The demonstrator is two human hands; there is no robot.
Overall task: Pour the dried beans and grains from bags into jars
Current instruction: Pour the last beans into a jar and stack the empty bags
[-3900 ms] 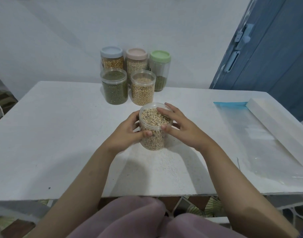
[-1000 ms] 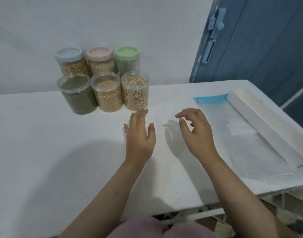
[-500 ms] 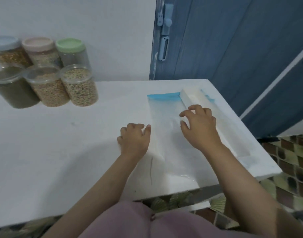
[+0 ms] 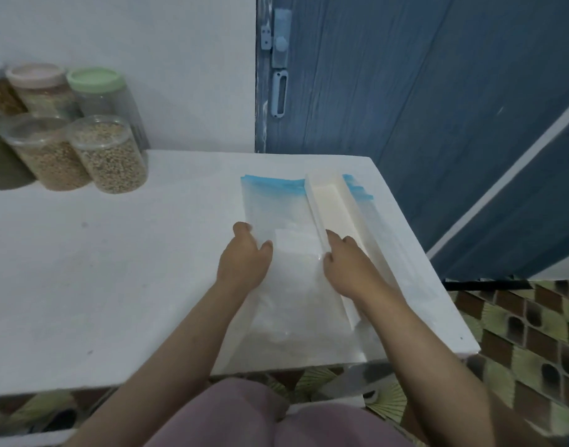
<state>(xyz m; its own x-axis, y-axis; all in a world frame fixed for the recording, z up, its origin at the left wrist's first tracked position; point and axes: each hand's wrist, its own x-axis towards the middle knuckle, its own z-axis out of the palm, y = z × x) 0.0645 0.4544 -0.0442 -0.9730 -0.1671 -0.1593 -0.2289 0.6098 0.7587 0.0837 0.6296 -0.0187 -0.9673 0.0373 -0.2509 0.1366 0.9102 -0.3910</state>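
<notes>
- Your view has swung right since a second ago: the filled jars (image 4: 109, 156) now sit far left on the counter (image 4: 115, 269), apart from your hands.
- Your left hand (image 4: 244, 262) has come down onto the empty clear bag (image 4: 293, 285), fingers loosely curled, pressing its left edge.
- Your right hand (image 4: 347, 269) rests on the bag beside the white tray (image 4: 331, 204); whether it pinches plastic, you cannot tell.
- The pouring looks finished; you seem to be tidying bags.

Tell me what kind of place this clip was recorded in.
Probably a home, perhaps a kitchen or pantry corner: a white table against a plain wall, lidded jars of beans and grains, a blue door with a latch, and patterned floor tiles.
</notes>
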